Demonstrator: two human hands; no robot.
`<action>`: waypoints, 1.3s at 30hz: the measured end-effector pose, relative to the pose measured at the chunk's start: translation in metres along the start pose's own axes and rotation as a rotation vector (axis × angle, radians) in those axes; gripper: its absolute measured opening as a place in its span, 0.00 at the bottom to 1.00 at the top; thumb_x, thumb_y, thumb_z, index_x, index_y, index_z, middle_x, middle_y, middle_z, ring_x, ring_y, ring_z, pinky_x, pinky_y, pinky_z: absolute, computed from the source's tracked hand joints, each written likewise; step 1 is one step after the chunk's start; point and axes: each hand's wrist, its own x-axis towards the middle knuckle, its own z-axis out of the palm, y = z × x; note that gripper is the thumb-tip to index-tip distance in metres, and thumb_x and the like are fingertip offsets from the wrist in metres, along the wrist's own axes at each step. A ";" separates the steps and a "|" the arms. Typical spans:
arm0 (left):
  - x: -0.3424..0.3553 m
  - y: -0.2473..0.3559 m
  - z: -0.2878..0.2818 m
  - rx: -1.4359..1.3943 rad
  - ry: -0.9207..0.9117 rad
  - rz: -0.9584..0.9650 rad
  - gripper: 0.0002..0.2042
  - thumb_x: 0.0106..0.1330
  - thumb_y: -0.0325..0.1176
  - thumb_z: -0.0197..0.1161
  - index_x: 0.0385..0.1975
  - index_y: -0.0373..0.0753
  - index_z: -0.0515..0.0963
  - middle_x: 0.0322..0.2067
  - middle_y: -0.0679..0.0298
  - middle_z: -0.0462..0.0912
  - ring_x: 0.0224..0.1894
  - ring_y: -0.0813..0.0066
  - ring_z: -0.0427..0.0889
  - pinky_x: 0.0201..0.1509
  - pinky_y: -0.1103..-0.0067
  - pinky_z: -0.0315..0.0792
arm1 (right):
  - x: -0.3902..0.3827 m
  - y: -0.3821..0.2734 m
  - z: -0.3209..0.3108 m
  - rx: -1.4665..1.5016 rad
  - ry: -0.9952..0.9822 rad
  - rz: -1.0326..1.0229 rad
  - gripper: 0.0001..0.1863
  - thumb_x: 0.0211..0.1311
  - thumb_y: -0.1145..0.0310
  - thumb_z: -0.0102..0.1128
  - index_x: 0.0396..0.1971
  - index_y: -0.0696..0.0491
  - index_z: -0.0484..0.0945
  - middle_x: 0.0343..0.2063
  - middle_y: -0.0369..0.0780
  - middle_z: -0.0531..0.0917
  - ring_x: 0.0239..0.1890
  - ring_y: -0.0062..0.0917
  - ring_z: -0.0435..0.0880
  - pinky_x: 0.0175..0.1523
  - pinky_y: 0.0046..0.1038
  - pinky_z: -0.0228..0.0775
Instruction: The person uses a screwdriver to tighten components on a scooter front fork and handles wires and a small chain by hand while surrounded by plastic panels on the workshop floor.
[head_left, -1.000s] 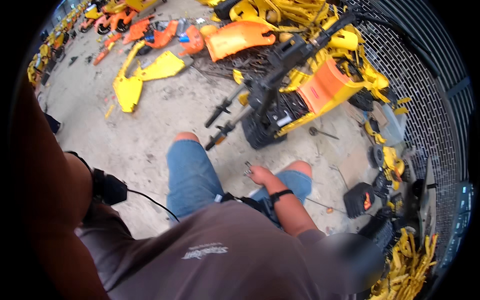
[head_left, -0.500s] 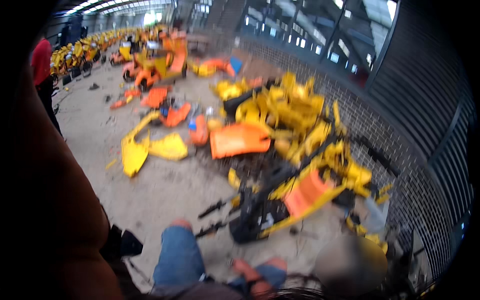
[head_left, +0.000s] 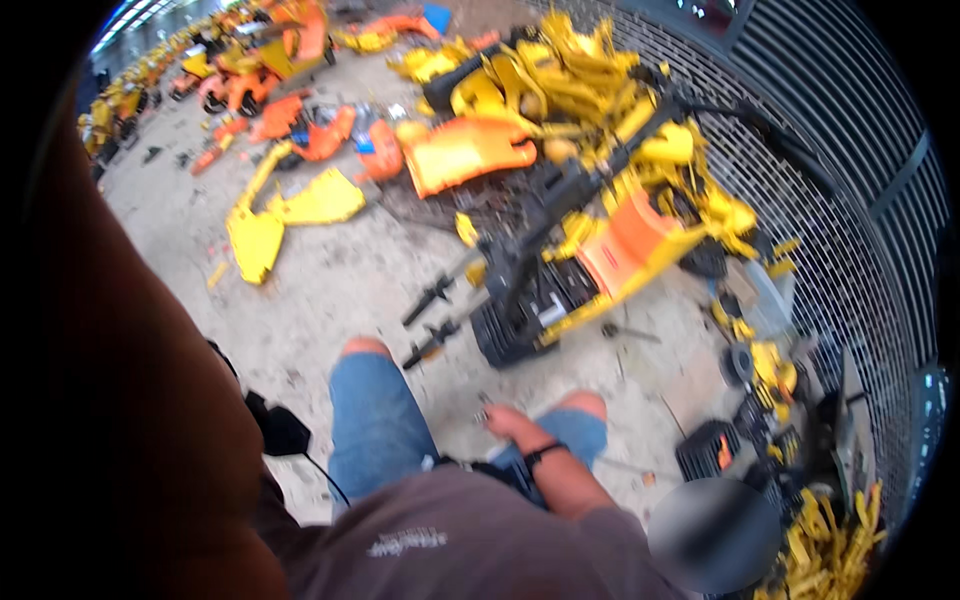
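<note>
My right hand (head_left: 505,422) rests between my knees, its fingers closed on a small metal object (head_left: 483,418) too small to make out clearly. My raised left arm (head_left: 160,390) fills the left edge, its hand out of view. A black device (head_left: 280,425) with a cable hangs beside that arm. In front of me a stripped scooter body (head_left: 628,252), orange and yellow, lies on a black base, with long black fork tubes (head_left: 435,340) pointing toward my knees. My legs in denim shorts (head_left: 375,415) are apart below me.
Yellow and orange panels (head_left: 465,155) lie heaped beyond the scooter. Loose wheels, black parts (head_left: 708,450) and yellow scraps (head_left: 825,540) lie along the right, by a brick wall (head_left: 850,250) with dark slats. Rows of scooters (head_left: 250,70) stand at the back left on the concrete floor (head_left: 200,300).
The view tipped up toward the hall and back down, a little higher than at first. The person in red at the left has left view. My right hand stays between my knees.
</note>
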 end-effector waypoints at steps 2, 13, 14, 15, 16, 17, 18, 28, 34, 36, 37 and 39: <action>-0.004 -0.003 -0.025 0.085 -0.046 -0.054 0.27 0.71 0.34 0.55 0.67 0.31 0.61 0.62 0.45 0.70 0.64 0.54 0.70 0.68 0.64 0.60 | 0.009 -0.057 -0.021 0.063 -0.117 0.043 0.16 0.63 0.57 0.61 0.41 0.53 0.79 0.39 0.51 0.84 0.43 0.47 0.83 0.46 0.45 0.73; 0.017 -0.059 -0.086 0.403 0.047 -0.182 0.28 0.71 0.36 0.55 0.68 0.32 0.60 0.63 0.45 0.68 0.66 0.54 0.68 0.70 0.63 0.57 | 0.039 0.001 0.009 0.133 -0.055 -0.030 0.14 0.66 0.57 0.57 0.41 0.50 0.83 0.35 0.47 0.86 0.39 0.37 0.84 0.46 0.39 0.74; 0.018 -0.061 -0.090 0.432 0.050 -0.194 0.28 0.71 0.37 0.55 0.68 0.32 0.60 0.64 0.45 0.68 0.66 0.54 0.67 0.70 0.63 0.57 | 0.030 -0.017 -0.012 0.166 -0.056 0.001 0.14 0.66 0.57 0.57 0.41 0.51 0.83 0.35 0.47 0.86 0.39 0.37 0.84 0.46 0.39 0.74; 0.017 -0.064 -0.091 0.450 0.064 -0.205 0.29 0.71 0.37 0.56 0.68 0.32 0.60 0.64 0.45 0.67 0.66 0.54 0.67 0.70 0.63 0.56 | 0.019 -0.026 -0.026 0.201 -0.049 0.029 0.14 0.66 0.57 0.58 0.41 0.52 0.83 0.35 0.47 0.86 0.39 0.36 0.84 0.46 0.38 0.75; 0.014 -0.067 -0.090 0.460 0.067 -0.217 0.29 0.71 0.37 0.56 0.68 0.32 0.60 0.64 0.45 0.67 0.67 0.54 0.67 0.70 0.63 0.56 | 0.010 -0.033 -0.035 0.237 -0.047 0.043 0.14 0.66 0.57 0.58 0.41 0.52 0.83 0.35 0.47 0.86 0.39 0.35 0.84 0.46 0.38 0.75; 0.013 -0.070 -0.088 0.467 0.072 -0.224 0.29 0.71 0.37 0.56 0.69 0.32 0.59 0.64 0.45 0.67 0.67 0.54 0.67 0.70 0.63 0.56 | 0.003 -0.038 -0.041 0.276 -0.044 0.046 0.14 0.66 0.58 0.59 0.40 0.53 0.83 0.35 0.47 0.86 0.39 0.34 0.85 0.45 0.37 0.75; 0.012 -0.073 -0.083 0.463 0.059 -0.231 0.29 0.71 0.37 0.56 0.69 0.32 0.59 0.64 0.45 0.67 0.67 0.54 0.67 0.71 0.63 0.56 | -0.003 -0.044 -0.041 0.338 -0.043 0.043 0.15 0.66 0.58 0.59 0.40 0.53 0.83 0.35 0.47 0.86 0.38 0.34 0.85 0.45 0.37 0.75; -0.017 -0.085 0.025 0.329 -0.082 -0.269 0.30 0.71 0.40 0.56 0.70 0.33 0.58 0.66 0.45 0.65 0.69 0.54 0.65 0.72 0.63 0.53 | -0.011 -0.055 -0.004 0.226 -0.047 0.029 0.20 0.63 0.53 0.62 0.49 0.49 0.82 0.42 0.47 0.87 0.43 0.38 0.86 0.45 0.43 0.77; -0.003 -0.055 0.091 0.122 -0.235 -0.119 0.31 0.71 0.41 0.56 0.70 0.33 0.58 0.67 0.45 0.64 0.70 0.54 0.64 0.74 0.62 0.52 | 0.013 -0.040 -0.007 0.067 -0.045 -0.080 0.12 0.63 0.62 0.54 0.39 0.52 0.80 0.37 0.49 0.84 0.40 0.48 0.83 0.42 0.46 0.73; 0.000 -0.050 0.113 0.020 -0.291 -0.065 0.32 0.71 0.41 0.56 0.70 0.34 0.57 0.67 0.45 0.64 0.70 0.54 0.63 0.74 0.62 0.51 | 0.010 -0.043 0.000 0.066 0.028 -0.043 0.11 0.63 0.59 0.56 0.38 0.50 0.80 0.37 0.47 0.84 0.42 0.47 0.82 0.42 0.47 0.73; 0.003 -0.046 0.119 -0.008 -0.310 -0.040 0.32 0.71 0.41 0.56 0.70 0.34 0.57 0.67 0.45 0.63 0.70 0.54 0.63 0.74 0.62 0.51 | 0.012 -0.051 -0.005 0.011 0.013 -0.046 0.12 0.64 0.58 0.57 0.39 0.50 0.80 0.38 0.47 0.84 0.44 0.46 0.82 0.44 0.46 0.73; 0.013 -0.033 0.129 -0.038 -0.305 0.025 0.32 0.71 0.42 0.56 0.71 0.34 0.57 0.68 0.45 0.63 0.71 0.54 0.63 0.74 0.62 0.51 | 0.006 -0.043 -0.007 0.006 0.043 -0.021 0.13 0.65 0.58 0.57 0.39 0.50 0.80 0.39 0.46 0.84 0.45 0.46 0.82 0.45 0.46 0.73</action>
